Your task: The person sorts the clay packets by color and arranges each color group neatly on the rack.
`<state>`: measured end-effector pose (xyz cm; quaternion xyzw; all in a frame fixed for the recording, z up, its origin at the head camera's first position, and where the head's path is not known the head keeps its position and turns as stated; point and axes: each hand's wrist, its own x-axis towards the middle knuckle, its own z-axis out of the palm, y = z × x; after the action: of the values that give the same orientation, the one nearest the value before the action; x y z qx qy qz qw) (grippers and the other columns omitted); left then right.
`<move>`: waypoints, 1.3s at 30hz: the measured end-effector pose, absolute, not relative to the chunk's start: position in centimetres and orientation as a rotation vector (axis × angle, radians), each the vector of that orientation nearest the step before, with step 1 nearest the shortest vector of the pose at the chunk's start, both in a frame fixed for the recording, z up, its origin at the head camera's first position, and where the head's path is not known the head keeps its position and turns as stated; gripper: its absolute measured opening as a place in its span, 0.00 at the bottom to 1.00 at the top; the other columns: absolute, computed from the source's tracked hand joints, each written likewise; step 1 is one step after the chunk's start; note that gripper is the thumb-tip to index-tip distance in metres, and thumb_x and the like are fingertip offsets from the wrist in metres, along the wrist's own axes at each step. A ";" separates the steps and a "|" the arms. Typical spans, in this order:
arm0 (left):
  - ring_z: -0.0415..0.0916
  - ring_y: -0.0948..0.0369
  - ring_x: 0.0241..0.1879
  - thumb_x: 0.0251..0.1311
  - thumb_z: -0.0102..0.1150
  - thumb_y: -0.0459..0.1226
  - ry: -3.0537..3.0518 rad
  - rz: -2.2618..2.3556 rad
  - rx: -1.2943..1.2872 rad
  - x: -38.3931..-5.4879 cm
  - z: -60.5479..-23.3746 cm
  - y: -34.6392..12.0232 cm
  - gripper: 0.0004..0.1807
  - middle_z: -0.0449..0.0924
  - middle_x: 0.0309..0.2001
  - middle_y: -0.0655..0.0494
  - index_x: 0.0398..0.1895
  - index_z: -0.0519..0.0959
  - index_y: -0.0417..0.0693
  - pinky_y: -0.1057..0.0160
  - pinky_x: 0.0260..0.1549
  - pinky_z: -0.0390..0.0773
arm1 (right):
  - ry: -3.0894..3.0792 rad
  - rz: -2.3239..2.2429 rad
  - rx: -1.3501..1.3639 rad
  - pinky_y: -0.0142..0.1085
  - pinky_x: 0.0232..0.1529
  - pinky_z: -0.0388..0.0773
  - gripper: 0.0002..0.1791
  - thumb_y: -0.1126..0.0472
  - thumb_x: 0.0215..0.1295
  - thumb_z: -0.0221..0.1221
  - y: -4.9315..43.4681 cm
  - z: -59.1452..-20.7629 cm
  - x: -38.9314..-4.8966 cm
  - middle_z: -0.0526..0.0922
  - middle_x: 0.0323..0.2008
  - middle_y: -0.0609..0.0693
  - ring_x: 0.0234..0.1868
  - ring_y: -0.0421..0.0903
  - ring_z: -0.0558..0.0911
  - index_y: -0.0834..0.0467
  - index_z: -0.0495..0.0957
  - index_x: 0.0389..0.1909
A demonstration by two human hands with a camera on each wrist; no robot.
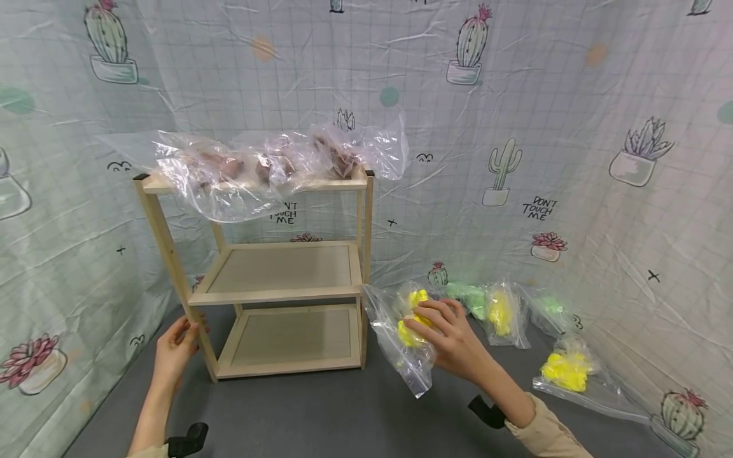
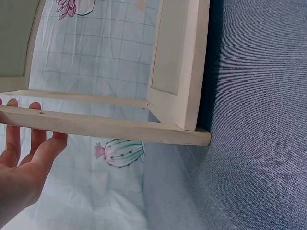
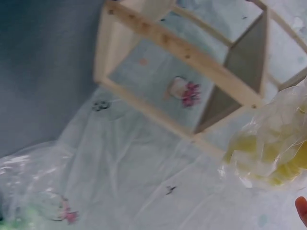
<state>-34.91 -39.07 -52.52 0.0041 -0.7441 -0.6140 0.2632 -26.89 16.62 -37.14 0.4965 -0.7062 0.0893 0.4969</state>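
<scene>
A sheet printed with cacti [image 1: 426, 213] hangs behind and beside a dark grey desk [image 1: 309, 420], where a three-tier wooden shelf rack [image 1: 280, 294] stands. The hands are well apart: the left hand [image 1: 174, 350] grips the rack's left front post [image 2: 105, 125], thumb on one side and fingers round the other, while the right hand [image 1: 449, 334] holds a clear zip bag with yellow contents [image 1: 409, 324] above the desk, just right of the rack. Whether the bag touches the right front post I cannot tell.

For handling, the right hand's hold over the yellow lump looks sound, since the loose film would probably swing if held by its edge. The flap hangs toward the rack, so a little clearance from the post should prevent snagging. The light frame may rock if nudged; a firm brace low on the post, without pulling, seems best. The top shelf's brown-filled bags [image 1: 275, 168] overhang its front and could slide if jolted. More yellow and green bags [image 1: 500, 312] lie to the right.
</scene>
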 end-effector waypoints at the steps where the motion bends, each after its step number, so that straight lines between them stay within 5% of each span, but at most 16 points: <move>1: 0.76 0.77 0.39 0.61 0.47 0.48 -2.004 -1.666 0.002 -34.9 -52.5 -39.0 0.24 0.73 0.46 0.63 0.59 0.68 0.51 0.79 0.28 0.72 | -1.687 0.217 1.205 0.51 0.44 0.61 0.19 0.69 0.60 0.40 16.3 -36.8 -26.7 0.76 0.42 0.54 0.47 0.52 0.71 0.55 0.75 0.46; 11: 0.76 0.77 0.39 0.61 0.47 0.47 -2.013 -1.639 -0.021 -34.5 -52.0 -38.7 0.22 0.74 0.44 0.67 0.58 0.69 0.53 0.79 0.29 0.73 | -1.494 0.205 1.251 0.51 0.44 0.62 0.16 0.70 0.63 0.42 13.3 -33.9 -25.6 0.78 0.41 0.54 0.45 0.52 0.73 0.54 0.75 0.43; 19: 0.76 0.77 0.36 0.62 0.47 0.40 -1.959 -1.811 -0.160 -30.0 -46.7 -35.3 0.20 0.75 0.39 0.72 0.56 0.70 0.44 0.78 0.28 0.73 | -1.440 0.204 1.283 0.50 0.46 0.63 0.11 0.66 0.65 0.45 10.2 -32.7 -25.7 0.79 0.42 0.53 0.46 0.51 0.73 0.53 0.75 0.41; 26: 0.76 0.76 0.39 0.61 0.47 0.46 -2.001 -1.655 -0.038 -34.0 -51.7 -38.4 0.22 0.75 0.44 0.65 0.57 0.69 0.50 0.77 0.28 0.73 | -1.398 0.178 1.285 0.49 0.45 0.63 0.10 0.65 0.65 0.47 7.6 -32.0 -26.3 0.79 0.44 0.52 0.48 0.50 0.72 0.51 0.75 0.39; 32: 0.76 0.76 0.39 0.61 0.47 0.48 -2.011 -1.623 0.016 -34.5 -52.2 -38.7 0.23 0.75 0.44 0.66 0.58 0.69 0.52 0.77 0.28 0.73 | -1.434 0.196 1.290 0.46 0.43 0.64 0.15 0.68 0.58 0.54 5.7 -31.9 -28.2 0.74 0.46 0.56 0.48 0.50 0.72 0.48 0.74 0.43; 39: 0.75 0.78 0.36 0.63 0.47 0.41 -1.985 -1.756 -0.118 -29.3 -46.0 -34.6 0.21 0.75 0.39 0.74 0.57 0.69 0.43 0.77 0.27 0.72 | -1.501 0.207 1.236 0.43 0.44 0.67 0.27 0.75 0.42 0.61 3.6 -32.1 -30.4 0.72 0.45 0.55 0.49 0.51 0.71 0.47 0.77 0.43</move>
<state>-29.30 -34.61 -45.97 -0.0431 -0.7259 -0.6424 0.2421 -30.42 3.56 -32.10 0.5242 -0.6366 0.0877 0.5589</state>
